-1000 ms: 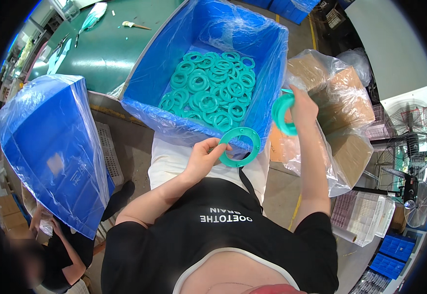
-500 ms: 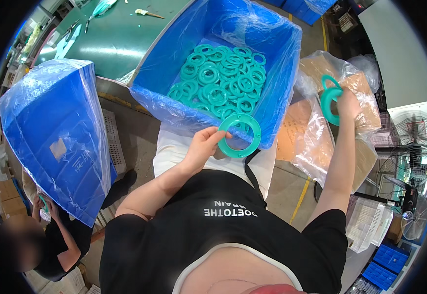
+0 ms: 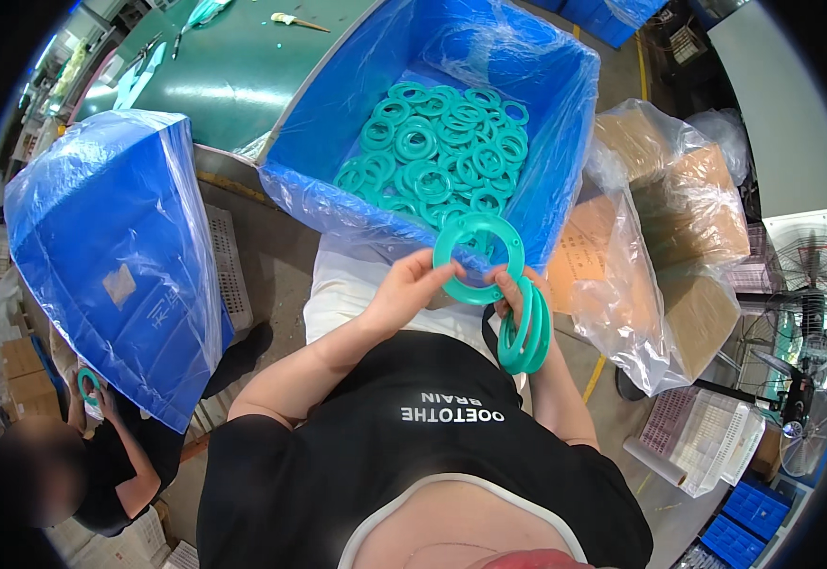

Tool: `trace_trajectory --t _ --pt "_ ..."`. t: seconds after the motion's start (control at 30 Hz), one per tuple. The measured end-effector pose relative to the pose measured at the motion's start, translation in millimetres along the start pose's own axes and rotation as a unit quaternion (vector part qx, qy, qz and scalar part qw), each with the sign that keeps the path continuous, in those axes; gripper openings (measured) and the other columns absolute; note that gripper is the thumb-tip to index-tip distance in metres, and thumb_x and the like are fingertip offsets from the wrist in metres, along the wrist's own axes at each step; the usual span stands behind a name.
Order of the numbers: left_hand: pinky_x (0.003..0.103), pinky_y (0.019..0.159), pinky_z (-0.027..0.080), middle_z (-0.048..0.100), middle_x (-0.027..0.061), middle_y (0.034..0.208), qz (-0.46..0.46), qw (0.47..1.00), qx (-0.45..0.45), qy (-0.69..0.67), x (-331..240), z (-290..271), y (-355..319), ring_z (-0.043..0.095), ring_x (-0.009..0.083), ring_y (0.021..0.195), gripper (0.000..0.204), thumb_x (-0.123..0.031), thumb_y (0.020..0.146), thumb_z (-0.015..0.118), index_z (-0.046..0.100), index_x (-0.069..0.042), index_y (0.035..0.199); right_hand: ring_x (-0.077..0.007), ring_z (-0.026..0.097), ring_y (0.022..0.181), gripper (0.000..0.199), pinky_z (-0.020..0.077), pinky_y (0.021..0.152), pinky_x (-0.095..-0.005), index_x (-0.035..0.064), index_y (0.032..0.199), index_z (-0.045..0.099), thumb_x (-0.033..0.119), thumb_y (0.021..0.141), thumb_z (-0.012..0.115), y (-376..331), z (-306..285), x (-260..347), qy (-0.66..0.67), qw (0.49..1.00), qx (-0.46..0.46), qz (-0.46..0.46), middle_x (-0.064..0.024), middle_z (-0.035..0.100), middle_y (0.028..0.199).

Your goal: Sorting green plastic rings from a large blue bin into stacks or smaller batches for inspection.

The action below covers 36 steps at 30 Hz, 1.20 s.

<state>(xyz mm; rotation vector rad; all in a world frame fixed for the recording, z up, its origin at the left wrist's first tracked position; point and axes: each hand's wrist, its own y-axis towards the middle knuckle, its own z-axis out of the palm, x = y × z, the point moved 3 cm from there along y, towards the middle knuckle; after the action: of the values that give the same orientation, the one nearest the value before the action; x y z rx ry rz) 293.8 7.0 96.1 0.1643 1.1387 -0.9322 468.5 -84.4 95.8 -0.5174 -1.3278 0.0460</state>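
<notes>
My left hand (image 3: pixel 412 286) pinches the left rim of a flat teal ring (image 3: pixel 478 258), held up in front of my chest. My right hand (image 3: pixel 511 287) touches the same ring's lower right edge and carries two or three more teal rings (image 3: pixel 527 334) hooked over its fingers. Just beyond my hands is a blue bin (image 3: pixel 338 114) lined with clear plastic, with a heap of several teal rings (image 3: pixel 442 152) inside.
A second plastic-covered blue bin (image 3: pixel 110 247) stands at my left. A cardboard box (image 3: pixel 665 237) in a clear bag sits at the right. A co-worker (image 3: pixel 101 455) at lower left holds a teal ring (image 3: pixel 86 384). Behind lies a green table (image 3: pixel 233 66); a fan (image 3: pixel 802 256) and white tray (image 3: pixel 707 441) are at the right.
My right hand, which had reached out to the right over the cardboard box with a ring, has come back to the ring in my left hand. The left hand barely moved.
</notes>
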Motion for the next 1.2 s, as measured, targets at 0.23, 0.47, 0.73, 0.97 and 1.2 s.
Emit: trace_trajectory --t 0.23,0.47,0.73,0.97,1.2 --pt "0.023 0.070 0.044 0.062 0.0000 0.088 -0.016 0.995 0.071 0.066 -14 -2 1 0.054 0.0080 0.075 0.034 -0.032 0.098 0.047 0.066 -0.004 0.094 -0.0063 0.044 0.054 0.034 0.0343 0.050 -0.0219 0.0071 0.071 0.061 0.038 0.083 0.068 -8 0 14 -0.127 0.990 0.062 0.026 0.0027 0.052 0.060" --pt "0.017 0.061 0.041 0.058 -0.0044 0.085 -0.104 0.981 0.166 0.016 6 -1 3 0.051 0.0015 0.072 0.022 -0.027 0.095 0.054 0.060 -0.007 0.099 -0.0049 0.041 0.056 0.034 0.0289 0.049 -0.0225 0.0066 0.071 0.060 0.038 0.082 0.069 -16 -4 12 -0.087 0.992 0.093 0.026 0.0047 0.046 0.060" --pt "0.026 0.060 0.045 0.059 -0.0018 0.076 0.361 0.788 -0.037 0.498 -13 1 -3 0.056 0.0109 0.069 0.013 -0.014 0.094 0.053 0.058 -0.002 0.095 -0.0046 0.041 0.057 0.032 0.0301 0.050 -0.0214 0.0058 0.077 0.062 0.037 0.083 0.068 -16 1 14 -0.110 0.985 0.116 0.058 0.0048 0.050 0.062" --pt "0.018 0.043 0.020 0.038 -0.0057 0.062 -0.017 0.994 0.027 -0.100 -19 -24 5 0.028 0.0026 0.052 0.025 -0.019 0.098 0.041 0.055 -0.004 0.083 -0.0024 0.038 0.052 0.021 0.0284 0.047 -0.0196 0.0047 0.086 0.061 0.025 0.092 0.059 -26 -50 52 0.071 0.973 -0.104 -0.195 0.0049 0.045 0.060" --pt "0.018 0.044 0.020 0.042 -0.0028 0.070 -0.066 0.985 0.067 -0.143 8 -10 13 0.030 0.0029 0.056 0.016 -0.011 0.094 0.046 0.058 -0.001 0.090 -0.0037 0.034 0.048 0.022 0.0276 0.043 -0.0201 0.0039 0.100 0.059 0.025 0.093 0.056 1 -65 23 0.175 0.963 -0.160 -0.131 0.0061 0.035 0.058"
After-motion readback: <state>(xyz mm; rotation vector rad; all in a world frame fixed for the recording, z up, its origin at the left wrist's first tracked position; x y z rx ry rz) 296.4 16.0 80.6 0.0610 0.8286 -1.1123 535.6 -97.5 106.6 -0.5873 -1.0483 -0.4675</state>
